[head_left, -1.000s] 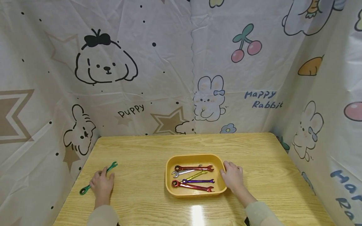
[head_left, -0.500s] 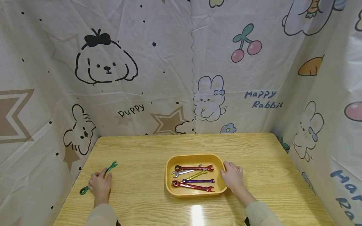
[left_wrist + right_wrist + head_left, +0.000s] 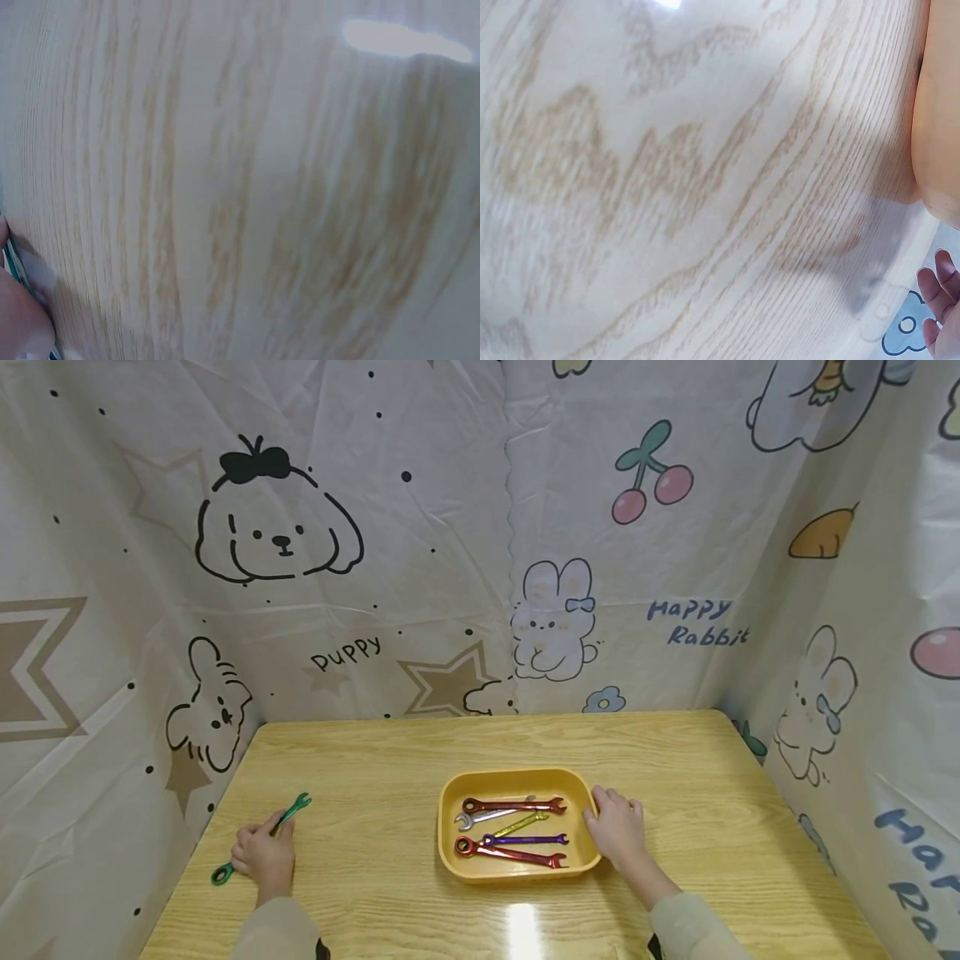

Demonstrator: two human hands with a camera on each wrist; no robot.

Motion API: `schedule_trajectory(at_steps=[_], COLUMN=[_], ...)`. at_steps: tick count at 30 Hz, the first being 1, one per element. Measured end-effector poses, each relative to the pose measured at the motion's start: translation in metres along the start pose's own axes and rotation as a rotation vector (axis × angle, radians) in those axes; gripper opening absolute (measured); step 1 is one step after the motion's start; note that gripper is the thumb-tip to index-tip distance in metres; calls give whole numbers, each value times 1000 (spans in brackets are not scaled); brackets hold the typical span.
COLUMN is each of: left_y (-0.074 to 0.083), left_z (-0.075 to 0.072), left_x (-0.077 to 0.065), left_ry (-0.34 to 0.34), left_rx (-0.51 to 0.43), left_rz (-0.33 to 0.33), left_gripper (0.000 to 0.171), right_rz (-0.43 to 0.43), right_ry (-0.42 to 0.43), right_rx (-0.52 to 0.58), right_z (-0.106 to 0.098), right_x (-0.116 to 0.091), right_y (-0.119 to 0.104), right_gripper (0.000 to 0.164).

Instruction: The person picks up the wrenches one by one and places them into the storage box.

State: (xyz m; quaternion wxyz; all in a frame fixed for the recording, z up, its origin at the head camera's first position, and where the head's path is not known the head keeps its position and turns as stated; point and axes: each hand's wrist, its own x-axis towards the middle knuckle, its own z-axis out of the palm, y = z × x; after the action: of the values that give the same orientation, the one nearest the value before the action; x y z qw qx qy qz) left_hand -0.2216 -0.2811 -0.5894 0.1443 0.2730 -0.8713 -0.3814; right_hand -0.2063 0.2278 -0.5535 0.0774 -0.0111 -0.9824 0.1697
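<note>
At the left of the table in the head view lies a green ratcheting wrench [image 3: 293, 812], slanted, with its ring end nearer the person. My left hand [image 3: 267, 857] holds it around the middle, covering part of the handle. Only a sliver of the wrench [image 3: 15, 264] and part of the hand [image 3: 21, 321] show in the left wrist view. My right hand [image 3: 618, 828] rests against the right rim of a yellow tray [image 3: 517, 874]. Relaxed fingers [image 3: 946, 279] appear beside the tray [image 3: 939, 112] in the right wrist view.
Inside the tray lie two red wrenches [image 3: 517, 807], a silver wrench [image 3: 483, 817], a yellow wrench [image 3: 522, 824] and a purple wrench [image 3: 528, 840]. Printed cloth [image 3: 435, 527] hangs around the back and sides of the wooden table [image 3: 375, 760].
My left hand has shifted slightly left and down along the green wrench and taken hold of it. The wrench has moved a little. My right hand and the tray stay in place.
</note>
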Motion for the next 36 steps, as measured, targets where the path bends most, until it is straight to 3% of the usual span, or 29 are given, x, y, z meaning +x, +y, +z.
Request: schedule_trajectory(at_steps=[10, 30, 36], left_y=[8, 7, 6], left_z=[0, 1, 1], left_x=[-5, -7, -7], left_ry=[24, 26, 4], left_rx=[-20, 5, 62], left_rz=[-60, -57, -42], left_gripper=[28, 29, 32], right_rz=[-4, 1, 1], right_ry=[5, 8, 9], right_rx=[4, 6, 8], right_z=[-1, 0, 0], right_x=[0, -1, -1], right_y=[0, -1, -1], right_gripper=[28, 32, 32])
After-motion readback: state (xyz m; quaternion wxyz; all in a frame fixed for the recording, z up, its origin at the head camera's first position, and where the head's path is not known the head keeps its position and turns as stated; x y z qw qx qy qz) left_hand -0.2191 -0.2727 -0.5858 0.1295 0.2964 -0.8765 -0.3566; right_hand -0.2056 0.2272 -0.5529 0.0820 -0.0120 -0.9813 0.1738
